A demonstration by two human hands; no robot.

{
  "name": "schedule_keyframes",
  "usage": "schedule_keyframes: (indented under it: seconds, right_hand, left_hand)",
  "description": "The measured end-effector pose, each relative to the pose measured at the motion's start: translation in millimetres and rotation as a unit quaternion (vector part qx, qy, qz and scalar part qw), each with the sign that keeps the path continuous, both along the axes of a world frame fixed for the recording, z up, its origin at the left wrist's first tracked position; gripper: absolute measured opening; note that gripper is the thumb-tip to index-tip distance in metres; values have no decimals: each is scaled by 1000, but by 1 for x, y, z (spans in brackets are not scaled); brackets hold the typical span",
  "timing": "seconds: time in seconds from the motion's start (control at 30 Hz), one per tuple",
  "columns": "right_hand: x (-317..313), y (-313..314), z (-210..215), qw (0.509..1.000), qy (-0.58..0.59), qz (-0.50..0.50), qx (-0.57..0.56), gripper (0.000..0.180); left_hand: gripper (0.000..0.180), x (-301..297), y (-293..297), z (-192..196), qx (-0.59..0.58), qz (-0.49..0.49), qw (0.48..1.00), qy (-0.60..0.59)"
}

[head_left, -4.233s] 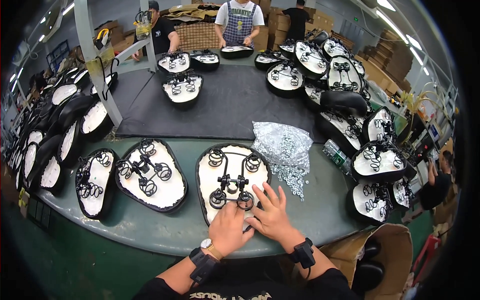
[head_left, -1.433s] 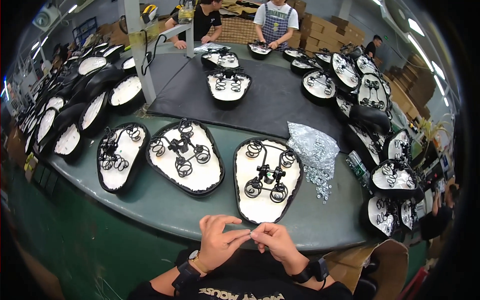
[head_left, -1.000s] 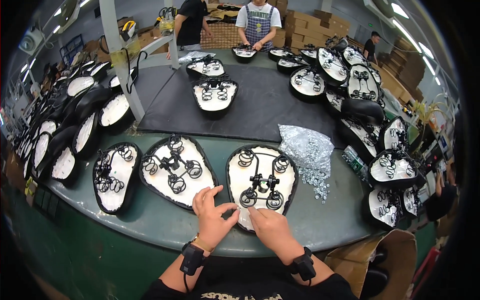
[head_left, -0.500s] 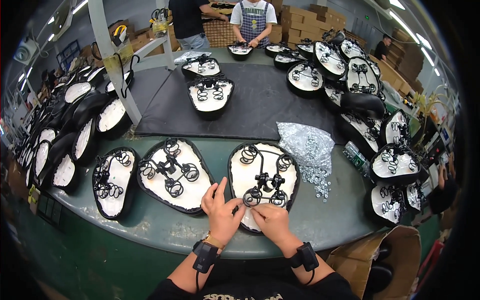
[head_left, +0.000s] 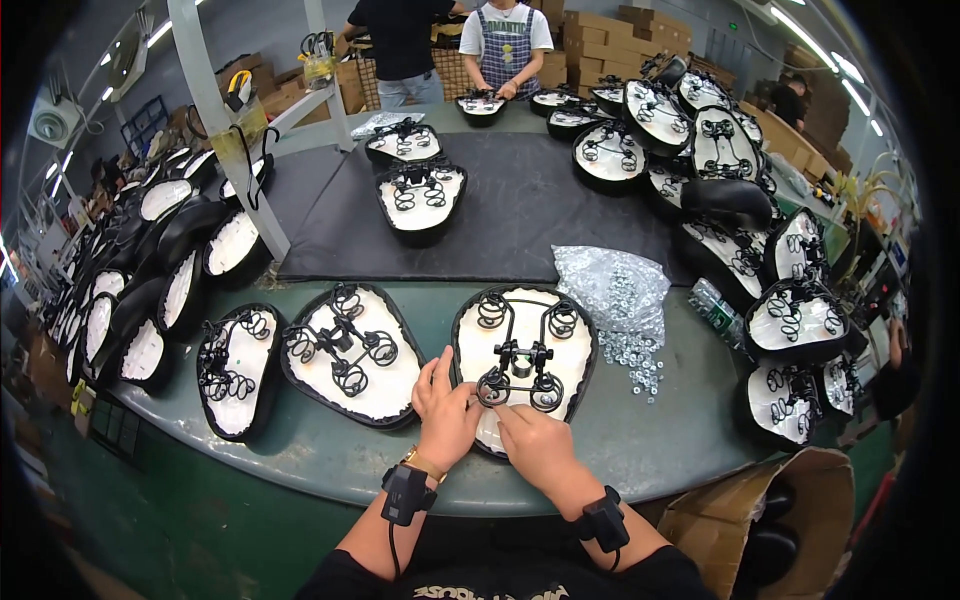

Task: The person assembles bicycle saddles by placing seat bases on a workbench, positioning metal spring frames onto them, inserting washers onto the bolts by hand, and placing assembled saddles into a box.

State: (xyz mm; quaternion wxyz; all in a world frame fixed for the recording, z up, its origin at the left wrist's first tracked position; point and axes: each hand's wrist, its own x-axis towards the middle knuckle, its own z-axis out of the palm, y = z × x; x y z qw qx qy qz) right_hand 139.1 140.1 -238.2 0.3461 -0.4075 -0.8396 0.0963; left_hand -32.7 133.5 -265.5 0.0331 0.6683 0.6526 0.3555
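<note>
A bicycle saddle lies upside down in front of me, its white underside up and its black spring frame on top. My left hand is at the frame's near left coil, with the thumb and a finger against the wire and other fingers stretched upward. Close beside it, my right hand has its fingers curled and pinched just below the same coil. What sits between its fingertips is hidden. To the left lie a second upturned saddle with springs and a third, narrower upturned saddle.
Loose nuts spill from a clear plastic bag right of the saddle. Stacked saddles line the right side; more pile up at left. A metal post rises at left. An open carton stands by my right arm. Co-workers are across the table.
The spring frame has shifted slightly left and now sits straighter on the saddle. Both hands stay at the near left coil, and my left thumb has moved up along it.
</note>
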Motion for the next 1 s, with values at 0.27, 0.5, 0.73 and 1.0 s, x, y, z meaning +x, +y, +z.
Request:
schedule_keyframes:
  seconds: [0.27, 0.5, 0.73, 1.0]
  right_hand:
    - [-1, 1, -3, 998, -53, -25, -12, 32]
    - [1, 4, -12, 1000, -24, -11, -6, 20]
    - [4, 2, -12, 999, 26, -15, 16, 18]
    - [0, 0, -12, 999, -5, -21, 31, 19]
  left_hand:
    - [19, 5, 1, 3, -7, 4, 999, -38]
    - [19, 6, 0, 4, -4, 4, 999, -48]
    - [13, 14, 6, -1, 21, 12, 997, -76]
    - [12, 16, 9, -3, 22, 49, 997, -48]
